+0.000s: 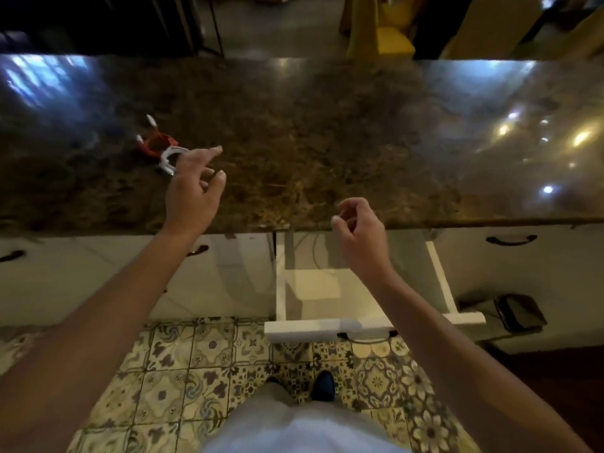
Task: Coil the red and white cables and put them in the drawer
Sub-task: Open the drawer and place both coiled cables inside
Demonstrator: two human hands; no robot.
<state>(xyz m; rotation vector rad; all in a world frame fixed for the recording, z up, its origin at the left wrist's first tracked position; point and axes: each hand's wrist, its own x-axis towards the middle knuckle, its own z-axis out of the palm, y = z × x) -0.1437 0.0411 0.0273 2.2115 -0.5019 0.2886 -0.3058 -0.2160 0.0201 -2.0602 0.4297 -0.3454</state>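
Observation:
A coiled red cable (pixel 159 143) with white plugs lies on the brown stone counter (pixel 310 125), left of centre. A coiled white cable (pixel 170 157) lies against its near right side. My left hand (pixel 194 188) hovers just right of the white coil with fingers loosely spread, holding nothing. My right hand (pixel 358 230) hangs over the counter's front edge, fingers loosely curled and holding nothing. Below it a white drawer (pixel 441 276) stands pulled out, with a thin cable lying inside.
Closed white drawer fronts with dark handles (pixel 511 240) run along both sides under the counter. A dark flat object (pixel 519 312) lies on a low ledge at right. Patterned floor tiles (pixel 183 380) and my shoe are below. Yellow-covered chairs (pixel 392 31) stand beyond the counter.

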